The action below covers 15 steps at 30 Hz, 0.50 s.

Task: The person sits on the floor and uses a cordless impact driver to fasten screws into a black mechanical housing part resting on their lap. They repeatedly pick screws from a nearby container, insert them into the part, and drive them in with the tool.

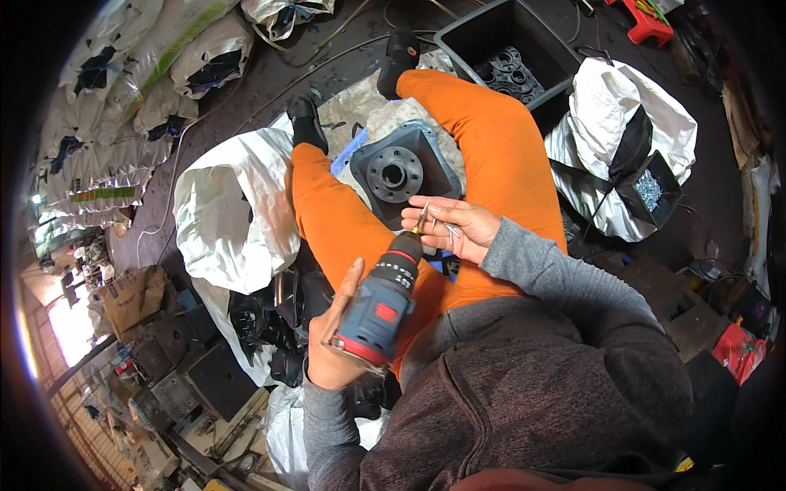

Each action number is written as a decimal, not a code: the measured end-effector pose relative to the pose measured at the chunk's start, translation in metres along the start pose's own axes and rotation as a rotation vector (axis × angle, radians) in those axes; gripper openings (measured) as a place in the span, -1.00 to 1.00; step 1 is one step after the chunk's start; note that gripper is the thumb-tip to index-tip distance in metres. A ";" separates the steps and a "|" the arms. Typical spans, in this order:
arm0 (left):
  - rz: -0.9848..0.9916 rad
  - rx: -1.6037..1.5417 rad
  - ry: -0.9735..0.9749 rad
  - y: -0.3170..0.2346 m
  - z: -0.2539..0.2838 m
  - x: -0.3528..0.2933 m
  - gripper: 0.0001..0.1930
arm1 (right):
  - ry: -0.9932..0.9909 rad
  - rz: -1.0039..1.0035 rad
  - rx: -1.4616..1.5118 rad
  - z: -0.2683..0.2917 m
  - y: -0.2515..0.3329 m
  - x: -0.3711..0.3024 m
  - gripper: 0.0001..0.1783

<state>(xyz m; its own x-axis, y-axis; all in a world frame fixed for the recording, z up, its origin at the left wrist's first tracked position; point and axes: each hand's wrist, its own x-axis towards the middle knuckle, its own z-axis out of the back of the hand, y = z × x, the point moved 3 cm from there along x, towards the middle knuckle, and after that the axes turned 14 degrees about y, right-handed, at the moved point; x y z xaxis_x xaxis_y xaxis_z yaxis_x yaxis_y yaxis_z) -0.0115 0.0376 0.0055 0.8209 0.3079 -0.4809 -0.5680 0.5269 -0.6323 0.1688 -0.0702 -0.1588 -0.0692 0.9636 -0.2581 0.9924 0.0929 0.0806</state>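
My left hand (330, 353) is wrapped round a blue and black cordless drill (379, 309) with a red trim. Its chuck points up and to the right, at my right hand (468, 227). That hand is turned palm up, with several silver screws (452, 232) lying across the palm and fingers. One of them stands at the tip of the drill's bit, by the fingertips. Just beyond the hands, between my legs, a grey plastic box (448, 175) holds a round metal flange (383, 167) with a centre hole and a ring of smaller holes.
White sacks stand at my left (237, 217) and right (606, 102). A small black tray of screws (665, 214) sits against the right sack. Beyond my right leg is a black bin (536, 29) with several round metal parts. Cables (315, 57) cross the floor.
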 end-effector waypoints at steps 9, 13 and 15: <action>-0.222 0.185 -0.093 0.016 0.048 0.050 -0.72 | -0.539 0.279 -0.286 0.047 0.015 0.032 -0.62; -0.022 0.000 -0.046 0.046 0.051 0.060 -0.71 | -0.675 0.122 -0.597 0.055 0.018 0.060 -0.52; 0.074 -0.076 -0.006 0.052 0.051 0.068 -0.69 | -0.655 0.088 -0.667 0.060 0.020 0.064 -0.47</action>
<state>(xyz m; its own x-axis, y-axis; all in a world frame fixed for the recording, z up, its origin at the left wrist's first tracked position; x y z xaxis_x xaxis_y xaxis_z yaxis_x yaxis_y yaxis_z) 0.0180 0.1265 -0.0287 0.7765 0.3486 -0.5250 -0.6301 0.4405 -0.6395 0.1900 -0.0218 -0.2320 0.2757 0.6601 -0.6988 0.7139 0.3462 0.6087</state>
